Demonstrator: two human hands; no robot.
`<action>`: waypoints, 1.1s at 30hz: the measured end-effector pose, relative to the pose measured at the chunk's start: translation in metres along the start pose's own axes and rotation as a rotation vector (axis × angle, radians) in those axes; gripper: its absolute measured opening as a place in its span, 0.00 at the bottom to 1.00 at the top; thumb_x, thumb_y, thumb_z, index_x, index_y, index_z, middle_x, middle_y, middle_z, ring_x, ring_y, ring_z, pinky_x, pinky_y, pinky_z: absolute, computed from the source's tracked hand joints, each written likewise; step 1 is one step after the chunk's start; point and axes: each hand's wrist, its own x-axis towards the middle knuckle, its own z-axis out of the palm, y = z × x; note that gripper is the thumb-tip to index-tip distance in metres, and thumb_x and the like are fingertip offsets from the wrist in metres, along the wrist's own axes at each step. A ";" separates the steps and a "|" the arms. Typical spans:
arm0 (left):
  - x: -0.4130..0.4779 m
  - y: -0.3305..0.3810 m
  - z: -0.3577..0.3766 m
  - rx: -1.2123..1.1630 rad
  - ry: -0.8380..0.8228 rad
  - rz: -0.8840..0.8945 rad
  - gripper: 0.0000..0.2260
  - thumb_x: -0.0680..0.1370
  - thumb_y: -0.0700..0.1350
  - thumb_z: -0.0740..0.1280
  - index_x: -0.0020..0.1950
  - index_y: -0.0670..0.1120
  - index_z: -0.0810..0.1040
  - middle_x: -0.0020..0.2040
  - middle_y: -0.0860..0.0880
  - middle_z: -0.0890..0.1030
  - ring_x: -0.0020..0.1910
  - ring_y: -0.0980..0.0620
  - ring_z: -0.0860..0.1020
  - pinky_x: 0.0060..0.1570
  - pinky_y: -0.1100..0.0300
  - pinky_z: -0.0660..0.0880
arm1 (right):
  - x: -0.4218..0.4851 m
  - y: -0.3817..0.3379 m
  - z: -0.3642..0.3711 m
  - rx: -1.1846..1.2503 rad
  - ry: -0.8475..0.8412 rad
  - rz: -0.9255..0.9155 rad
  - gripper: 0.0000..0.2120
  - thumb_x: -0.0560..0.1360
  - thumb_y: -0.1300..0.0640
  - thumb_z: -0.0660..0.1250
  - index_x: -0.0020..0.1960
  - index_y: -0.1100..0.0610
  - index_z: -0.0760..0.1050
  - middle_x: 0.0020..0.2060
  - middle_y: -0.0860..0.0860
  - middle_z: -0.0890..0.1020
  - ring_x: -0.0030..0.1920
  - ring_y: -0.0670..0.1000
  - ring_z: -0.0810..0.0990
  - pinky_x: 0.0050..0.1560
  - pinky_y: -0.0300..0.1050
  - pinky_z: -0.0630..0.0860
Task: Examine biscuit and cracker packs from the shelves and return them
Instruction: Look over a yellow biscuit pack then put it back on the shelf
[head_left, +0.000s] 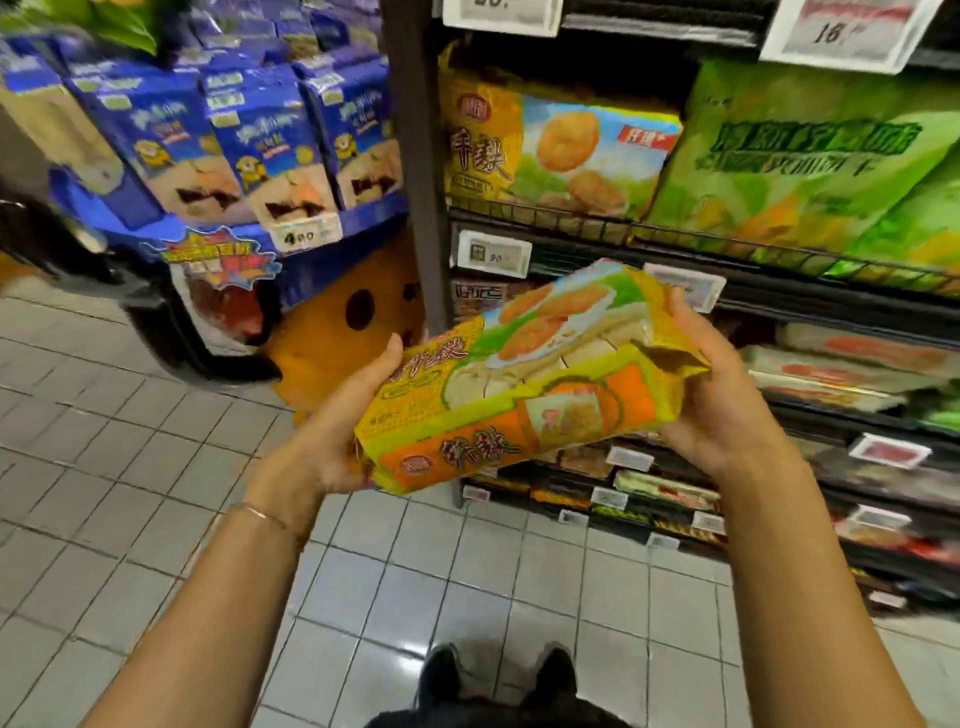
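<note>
Holding the yellow biscuit pack (524, 379) out in front of the shelves (727, 270), off the shelf and tilted face-up, likely so the print can be read. Left hand (337, 436) grips the near-left end from below, thumb up the side; right hand (722, 395) clasps the crimped far end. Both hands clenched on it. Matching pack (556, 150) sits on the upper shelf, so that's probably the return slot, beside green packs (810, 171). Blue box display (234, 135) stands left, well apart. Wire shelf lip (675, 239) needs clearing on return.
</note>
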 end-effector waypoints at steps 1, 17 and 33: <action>-0.002 -0.003 -0.001 -0.047 -0.058 -0.060 0.33 0.71 0.71 0.70 0.67 0.51 0.83 0.69 0.39 0.80 0.67 0.36 0.80 0.65 0.37 0.76 | -0.001 0.000 0.007 -0.006 0.043 -0.008 0.30 0.80 0.40 0.63 0.76 0.57 0.72 0.67 0.59 0.81 0.64 0.60 0.82 0.56 0.58 0.84; 0.014 0.011 -0.034 -0.085 -0.194 0.121 0.25 0.76 0.64 0.67 0.64 0.49 0.86 0.67 0.39 0.82 0.62 0.38 0.83 0.49 0.42 0.84 | -0.054 0.037 0.010 -0.033 0.078 0.087 0.28 0.78 0.41 0.64 0.74 0.54 0.75 0.67 0.56 0.82 0.64 0.60 0.82 0.56 0.60 0.83; -0.010 0.025 -0.043 0.244 -0.286 0.501 0.42 0.63 0.63 0.83 0.71 0.48 0.75 0.64 0.46 0.84 0.62 0.45 0.83 0.56 0.49 0.83 | -0.039 0.067 0.015 -0.215 0.107 -0.348 0.29 0.67 0.60 0.78 0.66 0.48 0.77 0.59 0.53 0.85 0.60 0.55 0.85 0.53 0.47 0.83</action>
